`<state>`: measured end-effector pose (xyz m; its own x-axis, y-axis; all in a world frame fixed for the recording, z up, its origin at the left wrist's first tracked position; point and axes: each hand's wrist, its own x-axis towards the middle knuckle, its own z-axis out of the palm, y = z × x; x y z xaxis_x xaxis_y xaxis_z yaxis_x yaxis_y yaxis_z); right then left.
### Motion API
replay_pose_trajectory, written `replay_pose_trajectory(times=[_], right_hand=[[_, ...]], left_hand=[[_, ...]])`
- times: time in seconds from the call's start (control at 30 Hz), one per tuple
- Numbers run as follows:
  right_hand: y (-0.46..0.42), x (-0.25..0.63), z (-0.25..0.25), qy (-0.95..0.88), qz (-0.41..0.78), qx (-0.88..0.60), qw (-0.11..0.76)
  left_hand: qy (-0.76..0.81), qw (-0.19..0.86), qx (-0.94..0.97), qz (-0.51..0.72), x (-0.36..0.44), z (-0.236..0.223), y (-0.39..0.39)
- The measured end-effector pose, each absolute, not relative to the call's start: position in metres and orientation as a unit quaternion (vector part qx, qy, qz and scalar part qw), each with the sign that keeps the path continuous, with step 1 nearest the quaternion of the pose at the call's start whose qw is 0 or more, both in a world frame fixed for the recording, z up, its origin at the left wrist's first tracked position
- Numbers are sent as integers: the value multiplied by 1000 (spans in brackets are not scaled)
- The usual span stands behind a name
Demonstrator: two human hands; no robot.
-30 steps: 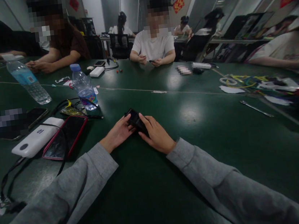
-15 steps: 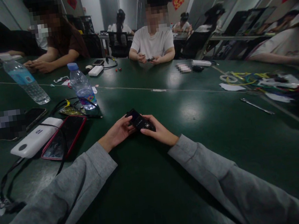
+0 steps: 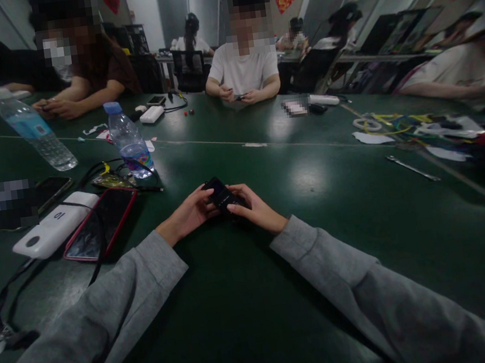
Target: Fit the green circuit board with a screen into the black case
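Between my two hands, low over the dark green table [image 3: 242, 323], is a small black rectangular device [image 3: 221, 193] with a dark screen-like panel and small pale marks on its face. My left hand [image 3: 190, 212] grips its left side, thumb on the upper face and fingers curled underneath. From the right, my right hand [image 3: 260, 211] holds the near end, its thumb lying across the face and its fingers behind. Both hands are closed on the device, and its underside is hidden. What kind of device it is, I cannot make out.
To the left lie a red-edged phone [image 3: 102, 225], a white power bank [image 3: 56, 225] and a black cable. Two water bottles [image 3: 129, 139] stand beyond. At right are a wrench [image 3: 413, 168] and tangled cables [image 3: 394, 121]. Across the table sits a person in white [image 3: 241, 67].
My right thumb has shifted over the device's near end and now covers a pale mark there. The device has turned slightly in my hands. The whole view has moved a little.
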<state>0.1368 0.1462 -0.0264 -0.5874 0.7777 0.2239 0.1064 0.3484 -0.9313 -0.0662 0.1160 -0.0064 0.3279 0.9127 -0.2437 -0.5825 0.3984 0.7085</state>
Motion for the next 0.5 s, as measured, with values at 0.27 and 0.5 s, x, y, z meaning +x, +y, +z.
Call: replay_pose_trajectory(times=[0.27,0.5], right_hand=[[147,138,-29,-745,488,-293,347],[147,139,-29,-750,487,-291,339]], left_hand=[[329,760,246,505,-64,-5,116],[337,755,253,502,-64,-3,114]])
